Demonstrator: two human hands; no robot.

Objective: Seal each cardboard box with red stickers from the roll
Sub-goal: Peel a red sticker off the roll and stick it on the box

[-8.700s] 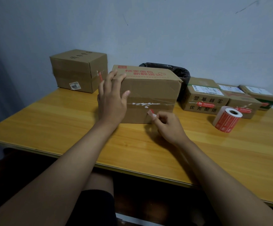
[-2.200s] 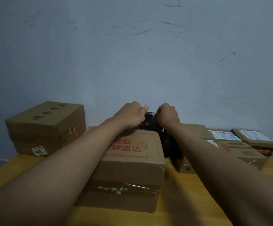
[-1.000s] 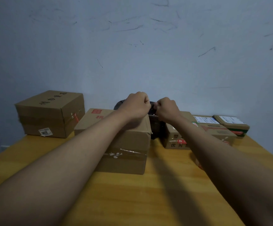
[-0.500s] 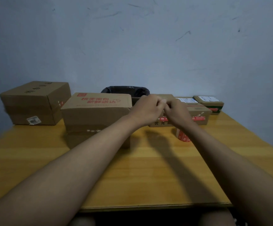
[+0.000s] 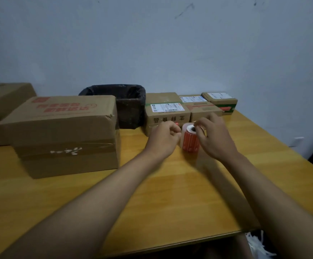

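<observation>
Sticker roll (image 5: pixel 189 140) stands on end on the wooden table (image 5: pixel 170 193), red labels round the outside, white paper at top w/ dark core hole. It sits btwn both hands, just in front of a small box (image 5: pixel 167 113) w/ white shipping label.

Left hand (image 5: pixel 164 138) is touching the roll's left side, fingers curled in; a bit of red shows at the fingertips, but can't tell if it pinches a sticker. Right hand (image 5: pixel 214 136) is at the roll's top right, fingers bent over the rim; grip unclear, blurred.

Big box (image 5: pixel 64 135) sits left of the hands, clear tape band across its front. Another box (image 5: pixel 4 107) far left, cut by the frame. Black-lined bin (image 5: pixel 125 103) behind, against the wall. Two more small boxes (image 5: pixel 204 107) (image 5: pixel 221 101) at back right.

Bare table in front of the roll to the near edge; table's right edge lies well right of the right hand.
</observation>
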